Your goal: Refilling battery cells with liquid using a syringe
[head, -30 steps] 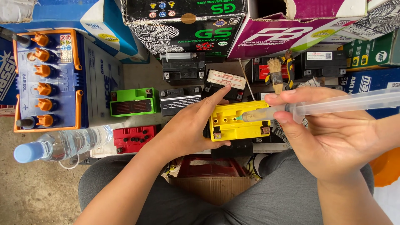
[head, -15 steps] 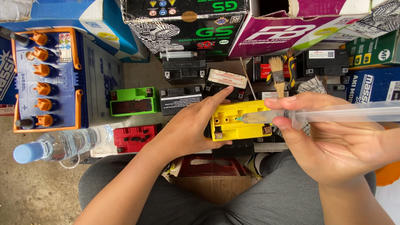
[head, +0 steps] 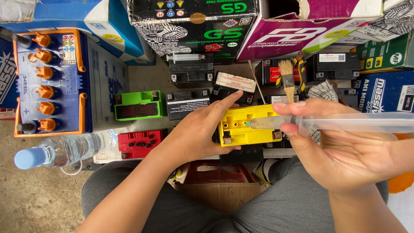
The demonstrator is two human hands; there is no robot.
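Note:
My left hand (head: 198,131) grips the left side of a small yellow-topped battery (head: 243,129), index finger stretched along its far edge. My right hand (head: 340,151) holds a large clear syringe (head: 345,122) lying almost level, its barrel between my fingers and its plunger rod reaching to the right edge of view. The syringe tip sits at a hole in the yellow top near its middle.
Around it lie a green battery (head: 139,105), a red battery (head: 139,143), several black batteries (head: 188,103), a big blue battery with orange caps (head: 49,82), a water bottle (head: 64,149), a paint brush (head: 286,77), a small syringe (head: 185,57) and cardboard boxes (head: 194,23) behind.
The syringe has tilted down to nearly level and its plunger end sits lower at the right. My left hand and the yellow battery have hardly moved.

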